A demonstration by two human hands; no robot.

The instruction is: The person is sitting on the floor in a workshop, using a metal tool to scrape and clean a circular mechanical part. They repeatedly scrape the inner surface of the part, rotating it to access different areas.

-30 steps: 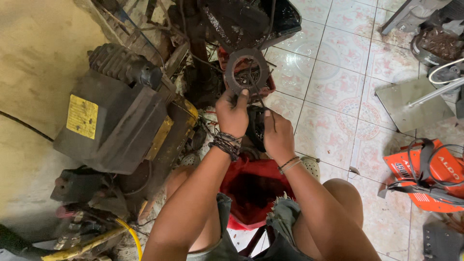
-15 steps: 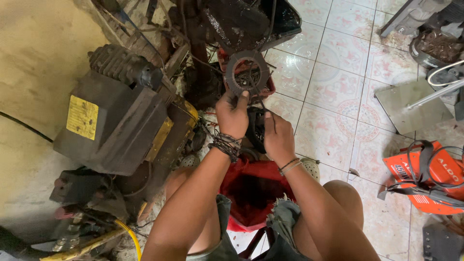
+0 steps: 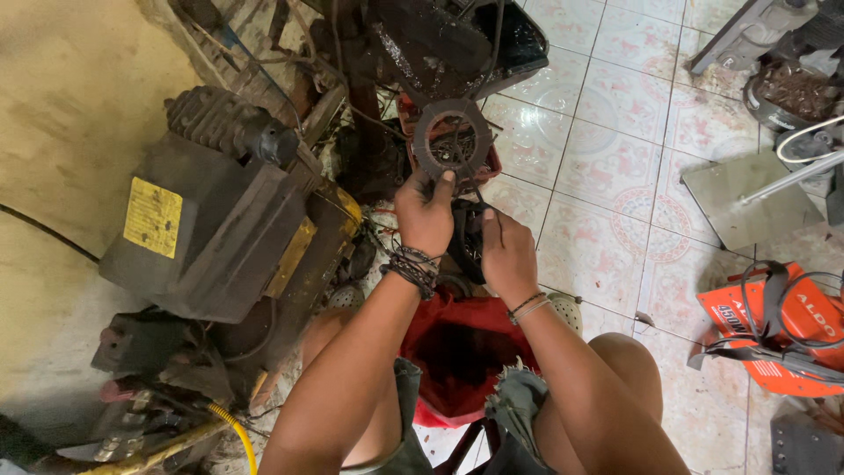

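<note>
My left hand (image 3: pixel 425 214) pinches the near rim of a dark, rough ring (image 3: pixel 453 139), flat and toothed round its edge, held up over a red tray (image 3: pixel 486 165) at the far side. My right hand (image 3: pixel 506 255) curls shut on a black part (image 3: pixel 466 239) just beside it. A boxy, grimy machine (image 3: pixel 211 233) crowds the left; glossy tile floor (image 3: pixel 615 185) lies open to the right.

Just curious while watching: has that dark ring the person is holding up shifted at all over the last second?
No. The dark ring in the left hand sits at the same spot against the red tray behind it.
</note>
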